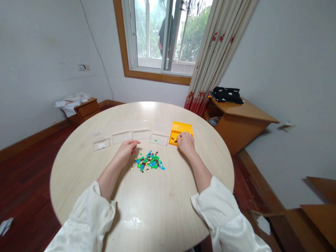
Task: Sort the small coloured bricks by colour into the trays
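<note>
Fingers [179,138] of the right hand [186,143] are bent into the yellow box [182,126], beside brown pieces [172,139]; those of the left hand [127,148] are loosely curled; whether anything is pinched cannot be told. Small, blocky bricks [150,161] are heaped on the wood-grained worktop [149,199], just right of the left hand.

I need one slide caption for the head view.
Right hand at a yellow box with brown pieces, left hand near a pile of colourful pieces on a round table.
</note>
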{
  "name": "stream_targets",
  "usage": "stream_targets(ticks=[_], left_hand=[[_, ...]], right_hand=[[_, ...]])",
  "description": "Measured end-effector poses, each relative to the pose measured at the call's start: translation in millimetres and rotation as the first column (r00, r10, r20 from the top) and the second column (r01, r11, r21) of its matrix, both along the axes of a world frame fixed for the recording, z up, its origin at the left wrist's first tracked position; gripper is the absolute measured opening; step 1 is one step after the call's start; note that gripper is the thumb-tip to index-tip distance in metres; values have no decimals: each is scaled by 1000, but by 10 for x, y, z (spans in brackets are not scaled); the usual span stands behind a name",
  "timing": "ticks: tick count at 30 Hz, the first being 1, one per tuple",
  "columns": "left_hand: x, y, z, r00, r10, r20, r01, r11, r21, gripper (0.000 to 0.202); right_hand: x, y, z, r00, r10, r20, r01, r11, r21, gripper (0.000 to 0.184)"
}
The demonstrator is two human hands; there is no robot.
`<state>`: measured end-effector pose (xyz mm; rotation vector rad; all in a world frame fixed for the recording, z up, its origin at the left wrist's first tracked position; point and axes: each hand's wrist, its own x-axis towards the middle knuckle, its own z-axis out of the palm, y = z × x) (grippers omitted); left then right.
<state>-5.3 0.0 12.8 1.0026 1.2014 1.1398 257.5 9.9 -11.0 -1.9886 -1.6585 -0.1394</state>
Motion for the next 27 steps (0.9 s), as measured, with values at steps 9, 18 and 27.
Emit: stream_targets(ticks=[9,18,27], left_hand=[[-28,40,-47,999,-5,-47,5,1000,3,13],[-14,71,-111,979,45,-201,-42,999,17,18],[0,81,-146,929,37,-367,-13,998,66,20]], right_hand=[[-100,-30,64,975,189,-119,-161,964,214,13],[-687,-271,53,688,714,-132,-695,700,161,18],[-810,-333,5,646,761,-63,-763,647,-9,15]])
